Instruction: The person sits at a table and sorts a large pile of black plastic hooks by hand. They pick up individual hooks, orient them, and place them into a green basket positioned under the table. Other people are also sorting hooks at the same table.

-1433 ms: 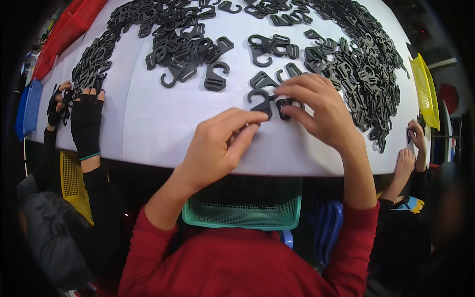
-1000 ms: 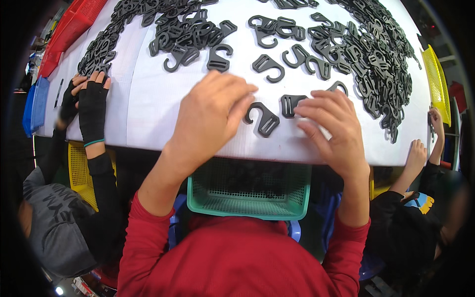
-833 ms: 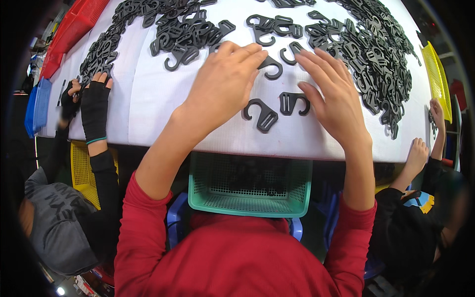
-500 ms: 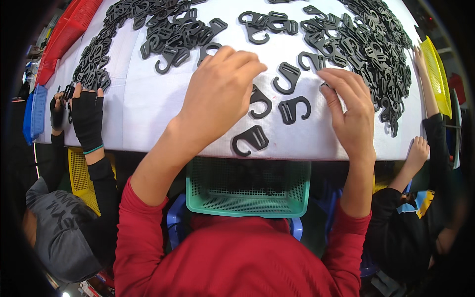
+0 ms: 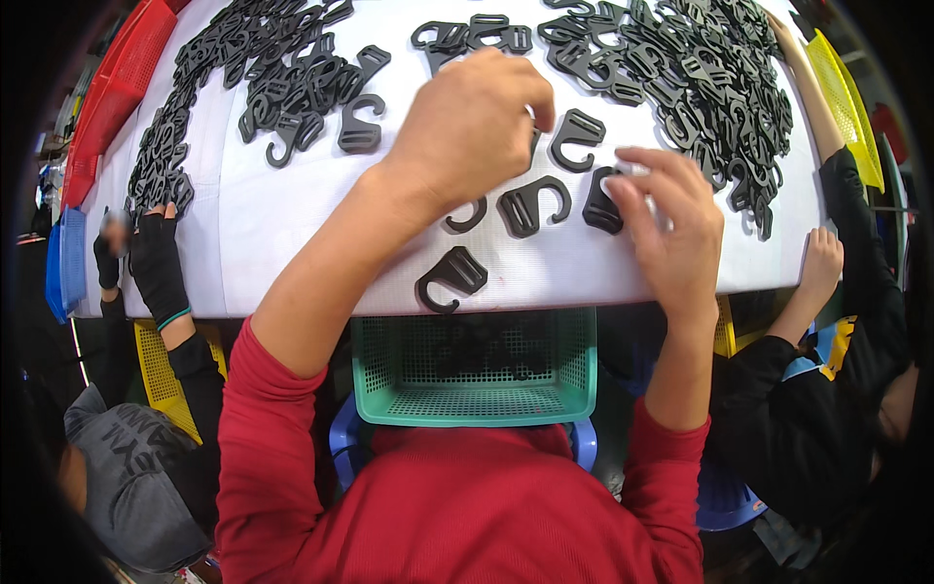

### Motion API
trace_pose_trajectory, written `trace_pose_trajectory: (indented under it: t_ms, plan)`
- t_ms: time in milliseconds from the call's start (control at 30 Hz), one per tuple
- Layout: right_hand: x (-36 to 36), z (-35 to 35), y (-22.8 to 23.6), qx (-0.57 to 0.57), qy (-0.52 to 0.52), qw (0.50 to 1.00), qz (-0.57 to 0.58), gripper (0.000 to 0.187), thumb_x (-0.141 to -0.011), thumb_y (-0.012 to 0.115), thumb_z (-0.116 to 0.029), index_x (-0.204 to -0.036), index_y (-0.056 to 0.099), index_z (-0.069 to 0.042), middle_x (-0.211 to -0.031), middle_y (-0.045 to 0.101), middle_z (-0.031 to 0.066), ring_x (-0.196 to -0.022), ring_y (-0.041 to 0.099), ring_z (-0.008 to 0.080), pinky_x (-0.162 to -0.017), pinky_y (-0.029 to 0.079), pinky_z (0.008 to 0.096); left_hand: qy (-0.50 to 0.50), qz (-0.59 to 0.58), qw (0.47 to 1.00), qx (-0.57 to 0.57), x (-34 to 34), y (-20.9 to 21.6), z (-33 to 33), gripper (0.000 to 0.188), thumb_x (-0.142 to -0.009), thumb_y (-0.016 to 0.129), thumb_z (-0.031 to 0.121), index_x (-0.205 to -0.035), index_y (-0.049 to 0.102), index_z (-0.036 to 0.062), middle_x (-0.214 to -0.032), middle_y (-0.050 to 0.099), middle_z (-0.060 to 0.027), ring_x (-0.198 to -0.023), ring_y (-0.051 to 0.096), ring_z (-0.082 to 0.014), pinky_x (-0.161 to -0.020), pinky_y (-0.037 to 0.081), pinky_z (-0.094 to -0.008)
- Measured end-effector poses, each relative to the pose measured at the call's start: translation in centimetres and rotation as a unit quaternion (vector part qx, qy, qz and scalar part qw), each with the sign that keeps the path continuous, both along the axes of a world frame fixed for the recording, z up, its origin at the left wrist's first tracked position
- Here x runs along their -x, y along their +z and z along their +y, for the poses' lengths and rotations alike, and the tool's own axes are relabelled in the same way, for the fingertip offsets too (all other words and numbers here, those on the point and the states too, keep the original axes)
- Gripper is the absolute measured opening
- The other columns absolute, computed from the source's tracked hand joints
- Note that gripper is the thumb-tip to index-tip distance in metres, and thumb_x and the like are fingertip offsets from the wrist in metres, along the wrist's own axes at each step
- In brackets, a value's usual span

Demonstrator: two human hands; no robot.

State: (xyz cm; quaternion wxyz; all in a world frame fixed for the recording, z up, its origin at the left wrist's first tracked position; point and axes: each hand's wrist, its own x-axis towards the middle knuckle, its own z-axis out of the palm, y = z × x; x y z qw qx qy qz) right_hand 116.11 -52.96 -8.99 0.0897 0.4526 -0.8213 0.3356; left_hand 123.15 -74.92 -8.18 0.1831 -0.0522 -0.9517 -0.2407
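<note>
Black plastic hook buckles with slotted ends lie about my hands on the white table [image 5: 321,229]. My left hand [image 5: 467,127] is closed, its curled fingertips at one hook buckle [image 5: 534,148], mostly hidden behind them. My right hand [image 5: 673,224] has its thumb and fingers apart; beside the thumb lies another hook buckle [image 5: 601,201]. Between the hands is a single hook buckle [image 5: 525,210], and one more [image 5: 580,136] lies above it. Under my left wrist a hook buckle [image 5: 469,216] is partly covered. Near the table's front edge sits another hook buckle [image 5: 459,275].
Heaps of hook buckles spread at left [image 5: 302,83] and right [image 5: 720,88]. Below the table edge stands a green basket [image 5: 477,414] with dark pieces inside. Co-workers sit on both sides, one wearing black fingerless gloves [image 5: 161,258]. Red bins [image 5: 117,88] line the left edge.
The view has shifted, so the table's contents appear further left. My left hand has come over a hook buckle. The buckle by my right hand now lies lower, closer to me.
</note>
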Motion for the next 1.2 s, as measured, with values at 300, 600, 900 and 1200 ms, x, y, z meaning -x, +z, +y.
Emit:
trace_pose_trajectory:
  t_ms: [300, 600, 900, 1200]
  plan:
    - [6.6, -6.0, 0.5, -0.099, -0.011, 0.982, 0.161, 0.019, -0.079, 0.073, -0.019, -0.093, 0.070, -0.005, -0.102, 0.063, 0.0037, -0.101, 0.058, 0.0245, -0.084, 0.046, 0.0387, 0.232, 0.033, 0.971, -0.036, -2.2, 1.6, -3.8, 0.026, -0.085, 0.049, -0.002, -0.094, 0.072, 0.0060, -0.082, 0.068, -0.0043, -0.058, 0.053, -0.0095, -0.055, 0.043, -0.0254]
    - [4.9, -7.0, 0.6, 0.051, 0.076, 0.996, 0.007, 0.013, -0.086, 0.067, -0.015, -0.086, 0.067, -0.002, -0.089, 0.064, 0.0055, -0.085, 0.060, 0.0256, -0.077, 0.046, 0.0366, 0.148, 0.068, 0.984, 0.066, -2.0, -1.2, -4.1, 0.030, -0.080, 0.053, -0.003, -0.100, 0.073, 0.0074, -0.087, 0.066, -0.0099, -0.083, 0.063, -0.0253, -0.076, 0.049, -0.0325]
    - [6.9, -9.6, 2.0, -0.073, 0.056, 0.996, 0.016, 0.020, -0.085, 0.068, -0.019, -0.097, 0.072, -0.003, -0.094, 0.067, 0.0099, -0.092, 0.062, 0.0290, -0.080, 0.049, 0.0381, 0.194, 0.021, 0.981, -0.006, -2.0, 0.1, -4.8, 0.020, -0.079, 0.051, -0.004, -0.084, 0.069, 0.0036, -0.083, 0.065, -0.0101, -0.081, 0.061, -0.0283, -0.076, 0.048, -0.0378]
    - [8.2, -14.8, -0.1, -0.094, 0.085, 0.970, 0.209, 0.024, -0.085, 0.068, -0.029, -0.096, 0.073, -0.009, -0.089, 0.070, 0.0037, -0.093, 0.063, 0.0241, -0.084, 0.047, 0.0419, 0.190, 0.108, 0.964, 0.151, 1.1, -3.4, -7.2, 0.031, -0.087, 0.066, 0.027, -0.112, 0.067, 0.0076, -0.115, 0.066, -0.0059, -0.115, 0.055, -0.0239, -0.092, 0.046, -0.0430]
